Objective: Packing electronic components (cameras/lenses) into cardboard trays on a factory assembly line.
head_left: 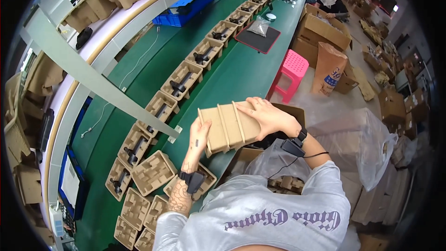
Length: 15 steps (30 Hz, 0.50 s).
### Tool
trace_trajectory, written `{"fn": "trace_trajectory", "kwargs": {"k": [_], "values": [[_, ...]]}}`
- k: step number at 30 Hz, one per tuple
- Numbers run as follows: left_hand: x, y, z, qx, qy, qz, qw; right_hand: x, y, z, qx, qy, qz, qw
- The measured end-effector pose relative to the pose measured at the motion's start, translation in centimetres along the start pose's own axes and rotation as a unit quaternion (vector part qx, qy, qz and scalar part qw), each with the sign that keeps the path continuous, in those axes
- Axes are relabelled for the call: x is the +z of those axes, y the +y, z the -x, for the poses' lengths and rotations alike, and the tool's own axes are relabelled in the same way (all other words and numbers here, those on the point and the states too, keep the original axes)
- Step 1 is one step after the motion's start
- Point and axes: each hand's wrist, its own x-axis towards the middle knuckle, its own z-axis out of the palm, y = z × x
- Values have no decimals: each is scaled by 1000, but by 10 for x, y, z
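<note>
Between my two hands is a stack of nested brown moulded-pulp trays (226,128), tilted, with several rims showing as ridges. My left hand (200,134) grips its left end, with the thumb on the near face and the other fingers mostly hidden behind. My right hand (270,118) clasps the right end, fingers spread along the upper side. Left of the stack, a row of pulp trays (168,96) runs away along the green bench, each holding a black elongated part (178,87). Nearer me lie pulp trays without parts (154,173), partly behind my left forearm.
A black mat (258,40) with a clear bag (259,26) lies farther along the green bench (223,83). A pale metal post (100,81) slants across the left. Right are a pink stool (293,66), cardboard boxes (320,30) and plastic sheeting (367,144). Another person (331,2) sits far off.
</note>
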Motion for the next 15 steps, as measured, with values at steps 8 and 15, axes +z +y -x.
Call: {"fn": "trace_trajectory", "kwargs": {"k": [8, 15], "values": [[-17, 27, -10, 49, 121, -78, 988, 7, 27, 66, 160, 57, -50, 984], [-9, -86, -62, 10, 109, -448, 887, 37, 10, 95, 187, 95, -117, 971]]}}
